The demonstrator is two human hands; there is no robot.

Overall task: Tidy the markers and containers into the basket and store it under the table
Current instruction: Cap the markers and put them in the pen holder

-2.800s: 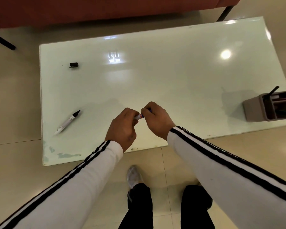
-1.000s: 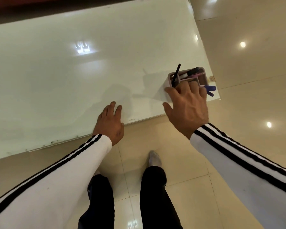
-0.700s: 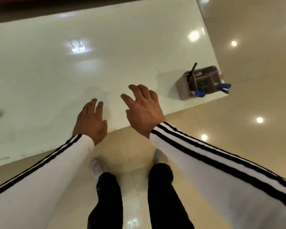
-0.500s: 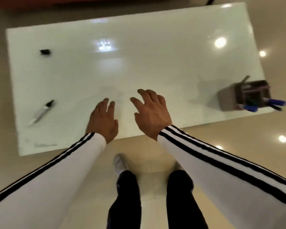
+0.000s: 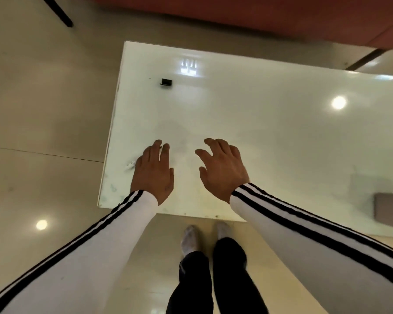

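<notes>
My left hand (image 5: 152, 172) lies flat near the left end of the white table (image 5: 270, 123), fingers stretched out. It covers most of a white marker (image 5: 130, 165), of which only a short blurred end shows by the hand's left side. My right hand (image 5: 224, 168) hovers beside it with fingers spread and nothing in it. A small black marker cap (image 5: 166, 82) rests farther back on the table. The brownish basket (image 5: 390, 210) stands at the table's right front, cut off by the frame edge, so its contents are hidden.
Beige tiled floor (image 5: 43, 109) surrounds the table. A red sofa (image 5: 281, 17) runs behind the table's far edge, with a dark leg (image 5: 59, 12) at the back left. My legs and feet (image 5: 191, 236) stand close to the table's front edge.
The view has swung to the table's left end. My left hand has moved left onto the marker and my right hand has followed it. The basket now sits at the frame's right edge.
</notes>
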